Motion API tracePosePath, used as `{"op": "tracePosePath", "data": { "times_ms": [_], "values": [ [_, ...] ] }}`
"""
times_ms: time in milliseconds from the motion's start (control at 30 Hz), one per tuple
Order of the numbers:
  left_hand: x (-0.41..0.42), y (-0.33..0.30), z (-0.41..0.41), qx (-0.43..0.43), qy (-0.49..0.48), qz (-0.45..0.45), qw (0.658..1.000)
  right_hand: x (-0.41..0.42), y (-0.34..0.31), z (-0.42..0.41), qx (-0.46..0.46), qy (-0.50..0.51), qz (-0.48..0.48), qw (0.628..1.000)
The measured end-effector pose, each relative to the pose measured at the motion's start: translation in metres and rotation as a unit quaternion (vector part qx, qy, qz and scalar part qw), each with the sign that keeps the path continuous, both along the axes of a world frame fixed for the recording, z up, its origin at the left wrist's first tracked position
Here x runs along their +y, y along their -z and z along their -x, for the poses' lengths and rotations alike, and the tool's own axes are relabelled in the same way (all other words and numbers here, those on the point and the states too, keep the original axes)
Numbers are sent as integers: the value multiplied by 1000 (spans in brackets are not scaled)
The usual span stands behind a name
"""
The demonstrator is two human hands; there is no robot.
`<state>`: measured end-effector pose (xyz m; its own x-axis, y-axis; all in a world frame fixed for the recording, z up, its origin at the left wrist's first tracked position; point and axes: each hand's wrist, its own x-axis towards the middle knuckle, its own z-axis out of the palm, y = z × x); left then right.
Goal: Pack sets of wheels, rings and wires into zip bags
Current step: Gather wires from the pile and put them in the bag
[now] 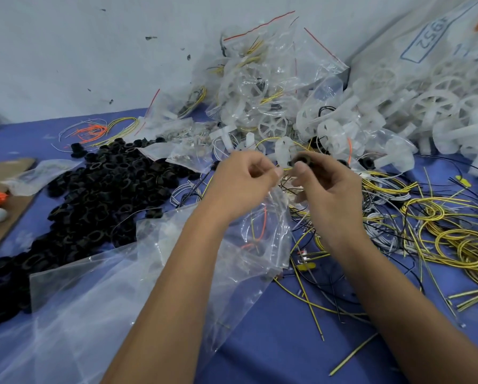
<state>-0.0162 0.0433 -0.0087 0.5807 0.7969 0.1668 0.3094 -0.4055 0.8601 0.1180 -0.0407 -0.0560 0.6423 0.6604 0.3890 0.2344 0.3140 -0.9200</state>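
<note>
My left hand pinches the top edge of a clear zip bag that hangs below it, with an orange wire and a yellow wire inside. My right hand holds a black ring between thumb and fingers, just above the bag's mouth, and also grips the bag's other edge. A heap of black rings lies to the left. White spoked wheels pile up at the back right. Loose yellow, white and black wires sprawl on the right.
Filled zip bags are stacked against the wall at the back. Large empty clear bags lie at the front left on the blue table. Orange and yellow wires sit at the back left, a cardboard sheet at the left edge.
</note>
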Motion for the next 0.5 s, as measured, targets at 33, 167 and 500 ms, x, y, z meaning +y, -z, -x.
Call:
{"op": "tracePosePath", "data": {
  "times_ms": [33,167,500],
  "values": [
    [-1,-1,2,38,38,-27,998,0,-1,-2,45,6,1,999],
    [-5,0,5,174,152,-78,970,-3,-4,-9,194,12,7,981],
    [20,-17,42,112,96,-161,976,-5,-8,-4,127,-46,49,990]
  ]
}}
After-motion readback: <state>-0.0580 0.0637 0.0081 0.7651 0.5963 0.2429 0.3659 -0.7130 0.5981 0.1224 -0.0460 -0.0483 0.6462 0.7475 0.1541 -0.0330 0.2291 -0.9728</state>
